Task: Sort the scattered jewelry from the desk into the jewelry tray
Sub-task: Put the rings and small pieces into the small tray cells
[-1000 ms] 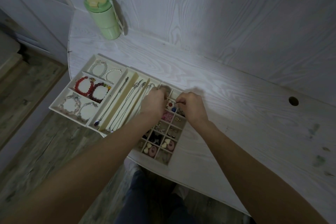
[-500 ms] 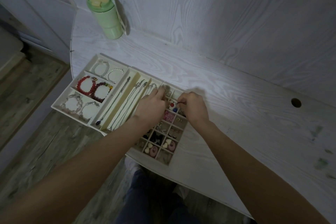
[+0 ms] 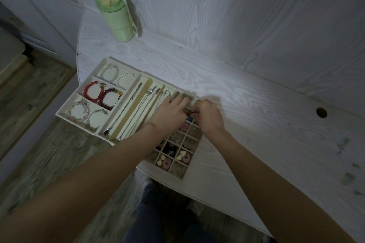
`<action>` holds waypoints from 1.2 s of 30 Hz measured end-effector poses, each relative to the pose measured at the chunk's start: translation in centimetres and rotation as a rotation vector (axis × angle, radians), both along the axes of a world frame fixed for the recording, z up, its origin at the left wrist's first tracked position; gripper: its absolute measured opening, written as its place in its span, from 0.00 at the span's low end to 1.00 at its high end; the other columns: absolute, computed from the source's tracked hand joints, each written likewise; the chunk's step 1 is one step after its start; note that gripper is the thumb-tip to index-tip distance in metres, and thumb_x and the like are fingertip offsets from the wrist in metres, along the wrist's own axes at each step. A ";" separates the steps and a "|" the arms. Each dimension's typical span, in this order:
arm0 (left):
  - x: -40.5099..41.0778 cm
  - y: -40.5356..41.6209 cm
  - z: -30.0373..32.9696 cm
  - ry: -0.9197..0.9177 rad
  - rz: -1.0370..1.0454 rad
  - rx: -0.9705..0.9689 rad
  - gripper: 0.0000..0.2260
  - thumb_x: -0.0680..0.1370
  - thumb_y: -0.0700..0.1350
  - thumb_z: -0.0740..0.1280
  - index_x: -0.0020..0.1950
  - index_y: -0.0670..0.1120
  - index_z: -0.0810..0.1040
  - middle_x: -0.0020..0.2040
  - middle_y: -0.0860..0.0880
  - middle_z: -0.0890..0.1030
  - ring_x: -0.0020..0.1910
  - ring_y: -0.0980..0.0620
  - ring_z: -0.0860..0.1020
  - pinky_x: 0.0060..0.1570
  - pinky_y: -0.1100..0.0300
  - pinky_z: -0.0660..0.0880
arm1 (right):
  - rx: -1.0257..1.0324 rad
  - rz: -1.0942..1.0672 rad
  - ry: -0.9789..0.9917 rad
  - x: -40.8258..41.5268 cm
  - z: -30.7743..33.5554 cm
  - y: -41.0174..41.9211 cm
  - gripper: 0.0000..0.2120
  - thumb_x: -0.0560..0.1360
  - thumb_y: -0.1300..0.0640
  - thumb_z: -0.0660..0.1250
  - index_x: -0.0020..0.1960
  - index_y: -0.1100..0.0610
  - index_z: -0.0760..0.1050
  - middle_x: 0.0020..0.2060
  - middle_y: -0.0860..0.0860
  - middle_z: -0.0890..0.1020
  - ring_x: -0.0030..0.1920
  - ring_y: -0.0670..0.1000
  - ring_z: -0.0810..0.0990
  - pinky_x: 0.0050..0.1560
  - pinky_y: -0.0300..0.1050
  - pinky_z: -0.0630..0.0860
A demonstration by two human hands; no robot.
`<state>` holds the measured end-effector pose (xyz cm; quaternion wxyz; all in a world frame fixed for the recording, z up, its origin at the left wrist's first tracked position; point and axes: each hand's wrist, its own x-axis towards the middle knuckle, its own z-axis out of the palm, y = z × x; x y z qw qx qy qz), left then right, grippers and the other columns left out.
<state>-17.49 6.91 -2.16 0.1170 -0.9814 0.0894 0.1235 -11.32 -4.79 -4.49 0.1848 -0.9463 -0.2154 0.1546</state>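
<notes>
A cream jewelry tray [image 3: 99,134] lies at the desk's left edge. Its left part holds beaded bracelets [image 3: 92,91], its long middle slots hold silver necklaces [image 3: 138,108], and a grid of small cells [image 3: 178,156] holds earrings and heart-shaped pieces. My left hand [image 3: 169,113] rests flat over the top of the grid, fingers reaching into the far cells. My right hand [image 3: 207,115] is beside it with curled fingers, pinching a small red-beaded piece [image 3: 188,114] over a cell.
A green lidded bottle [image 3: 116,16] stands at the back left against the wall panel. A round cable hole [image 3: 321,112] is in the desk at the right. The desk's curved front edge runs just below the tray; the wooden floor lies beyond it.
Both hands stayed over the top of the small-cell grid. My left fingers stretched a little farther toward the far cells, and the camera shifted slightly.
</notes>
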 end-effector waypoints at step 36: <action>-1.1 0.8 0.4 0.005 0.120 -0.181 0.16 0.78 0.48 0.62 0.67 0.55 0.73 0.73 0.46 0.59 0.70 0.47 0.60 0.67 0.49 0.59 | 0.062 -0.128 0.052 -0.1 -0.4 -0.1 0.03 0.75 0.62 0.65 0.43 0.60 0.77 0.46 0.56 0.78 0.46 0.54 0.77 0.41 0.45 0.72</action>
